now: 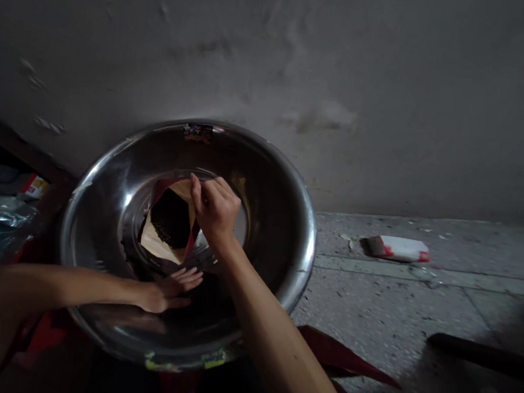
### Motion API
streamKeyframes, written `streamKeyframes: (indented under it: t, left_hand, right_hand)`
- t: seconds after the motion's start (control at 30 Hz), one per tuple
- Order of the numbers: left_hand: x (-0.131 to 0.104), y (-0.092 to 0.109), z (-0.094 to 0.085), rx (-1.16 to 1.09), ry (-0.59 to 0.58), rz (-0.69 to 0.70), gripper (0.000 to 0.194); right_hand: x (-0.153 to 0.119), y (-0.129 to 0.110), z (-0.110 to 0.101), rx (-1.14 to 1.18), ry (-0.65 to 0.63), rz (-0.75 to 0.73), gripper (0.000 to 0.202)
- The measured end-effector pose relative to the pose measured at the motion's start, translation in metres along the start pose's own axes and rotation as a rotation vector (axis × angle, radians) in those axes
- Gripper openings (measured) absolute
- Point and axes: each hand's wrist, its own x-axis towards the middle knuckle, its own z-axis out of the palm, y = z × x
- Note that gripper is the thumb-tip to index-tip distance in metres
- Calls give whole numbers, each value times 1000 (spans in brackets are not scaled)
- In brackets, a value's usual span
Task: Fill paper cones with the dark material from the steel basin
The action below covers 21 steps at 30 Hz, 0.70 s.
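Note:
A wide shiny metal basin [279,249] stands in front of me. Inside it is an upright bag [161,247], red outside and pale yellow inside, its mouth open. Dark, loose, grainy stuff [169,220] fills part of the bag; I cannot tell its kind. My right hand [217,209] is closed at the bag's right edge; what its fingers hold, if anything, is hidden. My left hand [173,290] lies low in the basin with fingers stretched out, just below the bag. Beside its fingertips is a dark patch, loose stuff or shadow.
A grey wall [395,111] rises behind the basin. On the speckled floor [349,301] to the right lies a white and red packet [400,249] among small scraps. A dark bar-like object [480,357] is at lower right. Clear plastic bags [3,224] lie at left.

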Motion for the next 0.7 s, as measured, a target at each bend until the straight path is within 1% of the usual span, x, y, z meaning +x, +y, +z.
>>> streamKeyframes:
  t: [0.1,0.17,0.27,0.4,0.57,0.63,0.7]
  left_hand:
    - [9,17,3,-223,-51,-85,72]
    - [12,24,5,-315,-34,-139,75]
    - [12,27,8,-364,11,-146,75]
    - [10,23,17,-405,63,-132,62]
    - [9,24,22,-418,197,-115,46]
    - [11,24,21,-458,243,-142,41]
    - [13,23,19,-527,273,-216,37]
  right_hand:
    - [0,0,0,-17,-10,2,50]
    - [0,0,1,-11,-12,12,50]
    - [-1,1,2,12,-28,38,49]
    - [-1,2,2,22,-50,45,49]
    - [-1,2,3,-7,-11,25,50]
    - [-1,2,3,-19,-9,20,50]
    - [-1,3,3,-8,-7,17,50]
